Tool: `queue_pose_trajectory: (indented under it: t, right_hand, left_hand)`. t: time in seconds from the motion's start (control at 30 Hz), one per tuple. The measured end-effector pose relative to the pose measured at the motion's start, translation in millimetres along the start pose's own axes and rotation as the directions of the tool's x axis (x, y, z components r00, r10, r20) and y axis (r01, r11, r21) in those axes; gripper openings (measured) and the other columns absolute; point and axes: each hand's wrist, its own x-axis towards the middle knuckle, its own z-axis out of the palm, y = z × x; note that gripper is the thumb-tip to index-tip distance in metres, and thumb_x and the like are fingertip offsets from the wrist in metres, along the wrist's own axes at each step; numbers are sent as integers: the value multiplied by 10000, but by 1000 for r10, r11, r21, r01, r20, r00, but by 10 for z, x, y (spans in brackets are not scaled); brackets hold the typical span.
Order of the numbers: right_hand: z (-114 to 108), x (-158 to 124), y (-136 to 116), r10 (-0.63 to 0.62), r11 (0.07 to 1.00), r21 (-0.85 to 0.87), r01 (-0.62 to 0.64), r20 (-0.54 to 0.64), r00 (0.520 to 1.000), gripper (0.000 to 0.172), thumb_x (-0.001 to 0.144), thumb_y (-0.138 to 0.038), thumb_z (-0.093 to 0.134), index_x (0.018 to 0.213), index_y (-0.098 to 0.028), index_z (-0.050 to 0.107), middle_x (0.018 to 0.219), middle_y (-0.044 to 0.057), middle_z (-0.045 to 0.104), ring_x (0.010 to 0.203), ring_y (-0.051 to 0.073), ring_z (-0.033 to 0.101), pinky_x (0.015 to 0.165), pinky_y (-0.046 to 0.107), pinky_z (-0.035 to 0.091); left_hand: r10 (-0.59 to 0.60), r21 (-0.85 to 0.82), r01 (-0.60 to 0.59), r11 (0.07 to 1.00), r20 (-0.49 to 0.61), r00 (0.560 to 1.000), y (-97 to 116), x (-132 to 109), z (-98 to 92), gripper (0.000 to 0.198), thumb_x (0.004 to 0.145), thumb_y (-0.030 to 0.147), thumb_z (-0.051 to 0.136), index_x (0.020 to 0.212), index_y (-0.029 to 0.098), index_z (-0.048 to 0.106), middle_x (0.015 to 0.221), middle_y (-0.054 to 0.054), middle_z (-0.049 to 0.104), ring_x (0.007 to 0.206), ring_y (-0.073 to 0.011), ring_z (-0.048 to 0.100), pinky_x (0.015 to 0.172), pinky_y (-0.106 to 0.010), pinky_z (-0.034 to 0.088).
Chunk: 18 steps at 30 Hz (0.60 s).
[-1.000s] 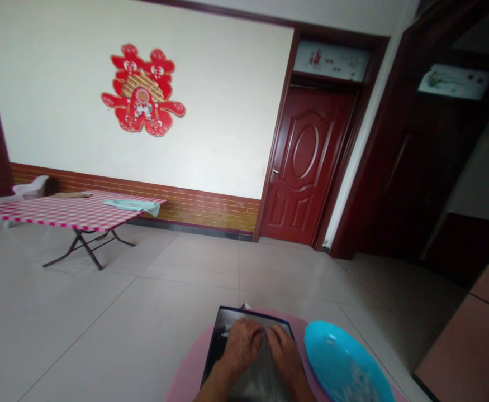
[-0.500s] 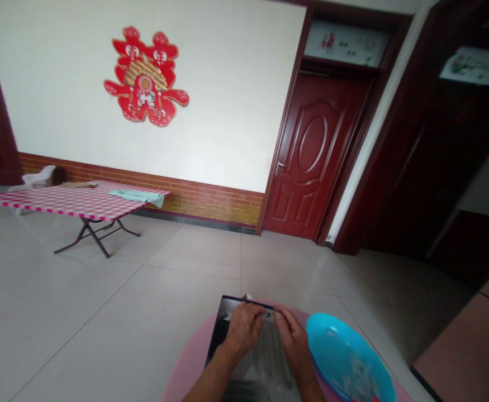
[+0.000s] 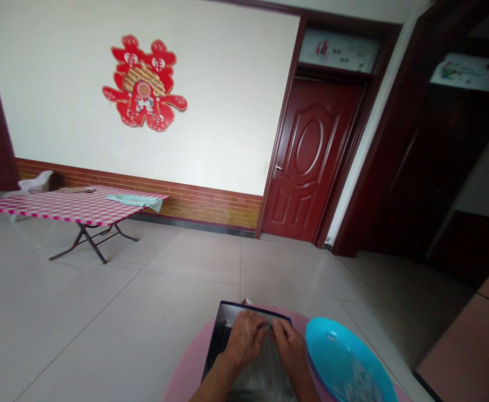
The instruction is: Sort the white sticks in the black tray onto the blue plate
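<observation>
Right hand (image 3: pixel 289 341) drawn nearer left hand (image 3: pixel 245 338) | both pinching something tiny, unclear, over box (image 3: pixel 231 311) | light, steady fingertips suit

Free L of box (image 3: pixel 217 341); R blocked (basin (image 3: pixel 332 357))

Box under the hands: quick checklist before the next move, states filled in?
1. Hands over the box: ok. Left hand and right hand meet fingertip to fingertip, or nearly, toward its far wall.
2. Something gripped: cannot tell; too small between the fingertips.
3. Whole box visible: not ok. Hands and forearms cover part; its near end is out of frame.
4. Blue tray beside the work: ok, right of the box on the pink table.
5. Pale pieces in the tray: ok, present; count cannot tell, blurred.
</observation>
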Motion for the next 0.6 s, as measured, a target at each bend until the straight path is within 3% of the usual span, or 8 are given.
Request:
queue_pose_trajectory:
  t: [0.17, 0.33, 0.43, 0.5, 0.6]
  right_hand:
    - [35, -2, 16, 7, 999, 48, -9, 53, 999, 330, 760, -507, 502, 654, -228, 641, 650, 35, 679, 632, 205, 610, 599, 295, 479]
    - [72, 14, 48, 157, 981, 102, -165, 78, 984, 351, 703, -540, 530, 558, -228, 596, 528, 13, 611, 528, 194, 568, 515, 297, 458]
    - [58, 20, 40, 229, 963, 135, -232, 38, 973, 370, 708, -557, 519, 577, -222, 608, 530, 16, 615, 526, 194, 573, 515, 294, 455]
    - [28, 19, 23, 249, 956, 164, -244, -12, 968, 399, 729, -578, 498, 608, -219, 621, 563, 24, 640, 539, 194, 583, 523, 289, 457]
    - [-10, 12, -7, 239, 961, 167, -222, -86, 967, 435, 754, -603, 473, 596, -221, 610, 552, 24, 637, 534, 189, 577, 527, 281, 452]
  left_hand:
    - [1, 2, -1, 1000, -2, 1000, -28, -3, 0, 197, 836, 190, 493, 916, 199, 672, 873, -64, 703, 851, -230, 615, 815, -381, 443]
    - [52, 41, -51, 998, -26, 998, 56, 30, -90, 219, 841, 198, 484, 909, 216, 691, 799, -56, 689, 799, -222, 606, 798, -389, 443]
    - [77, 58, -71, 996, -116, 990, 150, 68, -160, 240, 857, 229, 488, 1012, 227, 672, 930, -76, 677, 888, -233, 588, 850, -411, 433]
    - [12, 33, -5, 999, -211, 977, 180, 91, -178, 238, 867, 280, 487, 1009, 207, 663, 975, -95, 663, 917, -238, 583, 848, -396, 436]
    - [-320, -159, 286, 945, -265, 910, 128, 119, -138, 351, 887, 403, 443, 712, 188, 658, 698, -66, 648, 709, -206, 610, 692, -321, 456]
